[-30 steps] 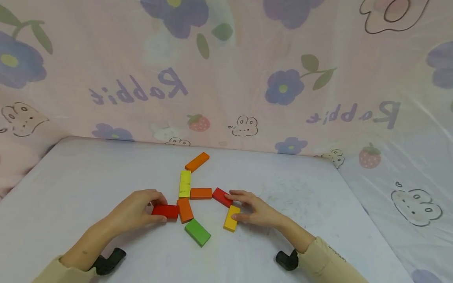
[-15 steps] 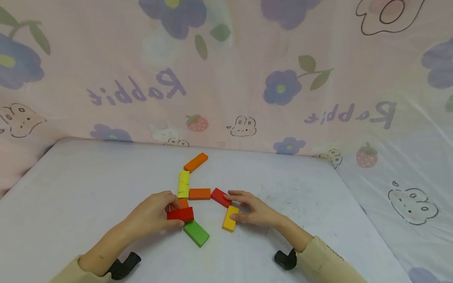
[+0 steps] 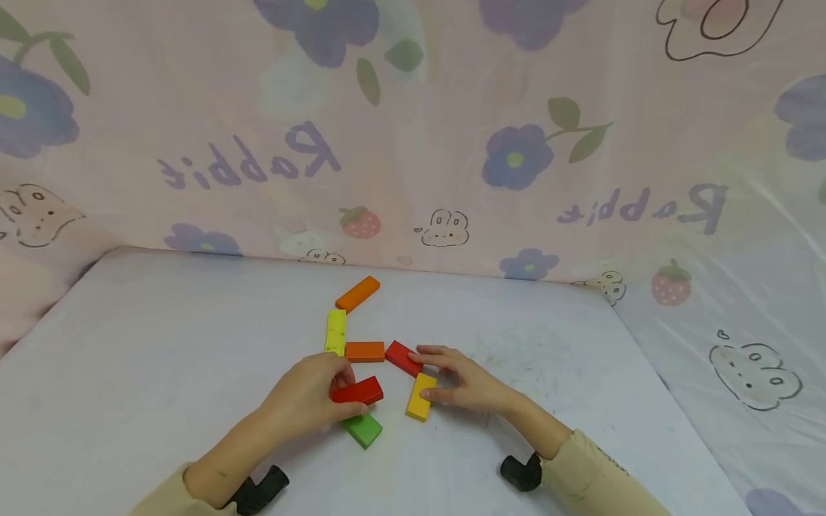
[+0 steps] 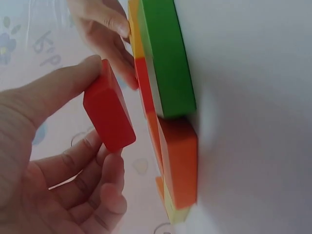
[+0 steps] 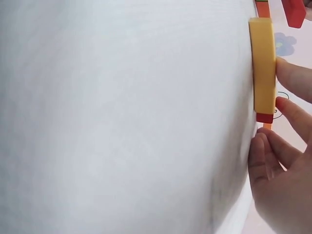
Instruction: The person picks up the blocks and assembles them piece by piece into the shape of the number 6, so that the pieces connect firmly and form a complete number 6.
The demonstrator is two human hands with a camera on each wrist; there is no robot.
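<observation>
My left hand (image 3: 314,395) pinches a red block (image 3: 358,391) between thumb and fingertips. In the left wrist view this red block (image 4: 108,107) hangs clear of the white table, above an orange block (image 4: 179,163) and beside a green block (image 4: 168,58). In the head view the left hand hides the orange block and part of the green block (image 3: 363,431). My right hand (image 3: 467,383) lies to the right, its thumb touching a yellow block (image 3: 420,398) and its forefinger resting on a second red block (image 3: 403,357).
Beyond the left hand lie a lime-yellow block (image 3: 335,331), an orange block (image 3: 365,352) running sideways and a slanted orange block (image 3: 358,294) farther back. All rest on a white tabletop (image 3: 193,315), with a printed rabbit-and-flower cloth (image 3: 400,150) behind it.
My left hand has lifted the red block and carried it rightward from left of the orange block to over the green block. The right hand has kept its place.
</observation>
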